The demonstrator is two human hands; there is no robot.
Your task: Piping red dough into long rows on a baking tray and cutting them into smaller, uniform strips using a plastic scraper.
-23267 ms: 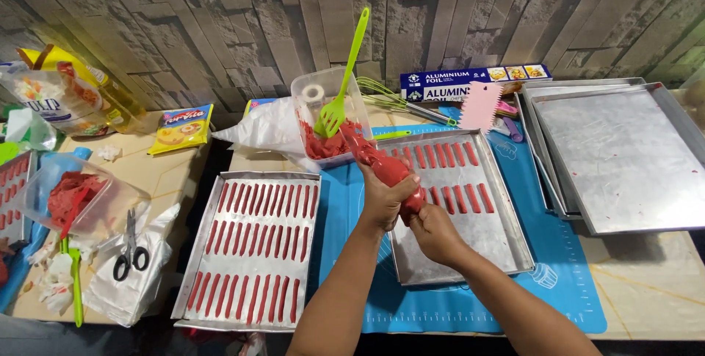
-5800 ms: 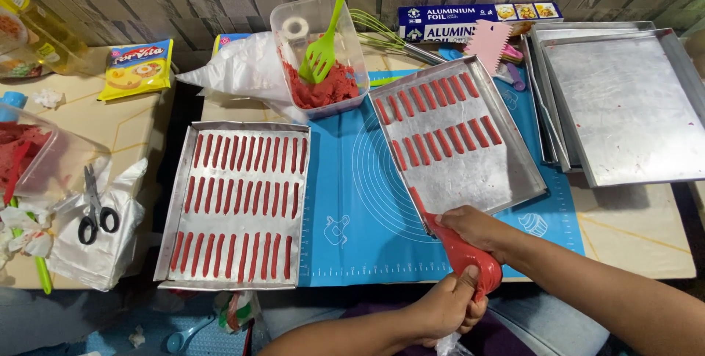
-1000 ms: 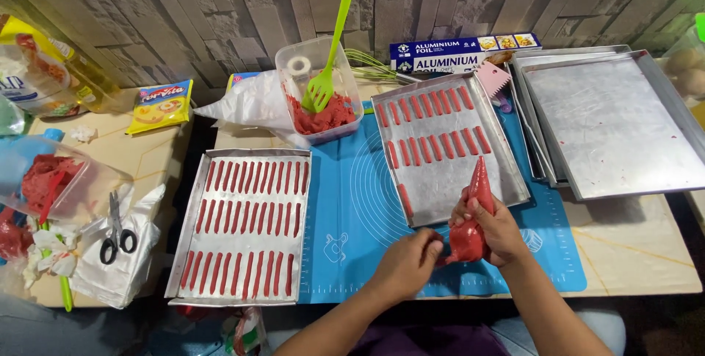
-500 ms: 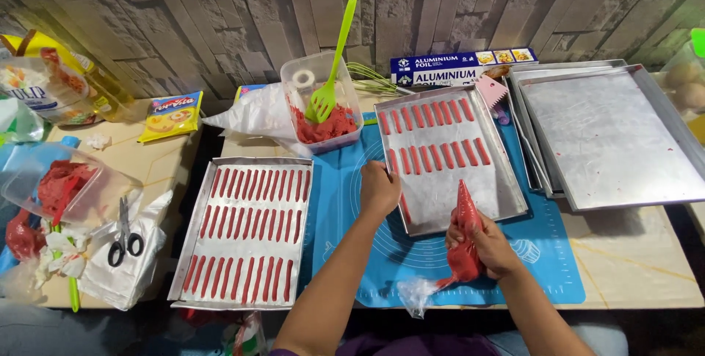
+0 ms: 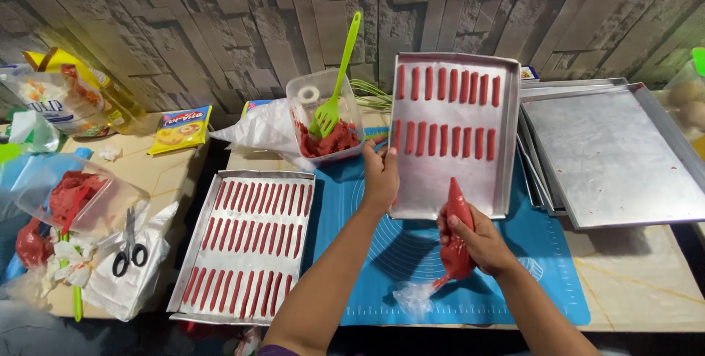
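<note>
My left hand (image 5: 381, 174) grips the left rim of a metal tray (image 5: 507, 135) and holds it tilted up off the blue mat (image 5: 499, 290). Two rows of short red piped strips (image 5: 448, 84) lie on the tray's white lining; its lower part is bare. My right hand (image 5: 477, 238) is closed round a red-filled piping bag (image 5: 455, 242), tip up, in front of the tray's lower edge. The bag's clear twisted tail (image 5: 415, 297) hangs over the mat.
A second tray (image 5: 253, 242) full of red strips lies at the left. A clear tub (image 5: 327, 124) of red paste holds a green slotted spatula (image 5: 338, 80). Stacked bare trays (image 5: 609, 150) sit at the right. Scissors (image 5: 128, 246), plastic bags and a snack packet (image 5: 176, 130) lie at far left.
My left hand took the tray's left rim and lifted it upright from flat on the mat. My right hand stays closed on the piping bag, which now hides the foil box behind.
</note>
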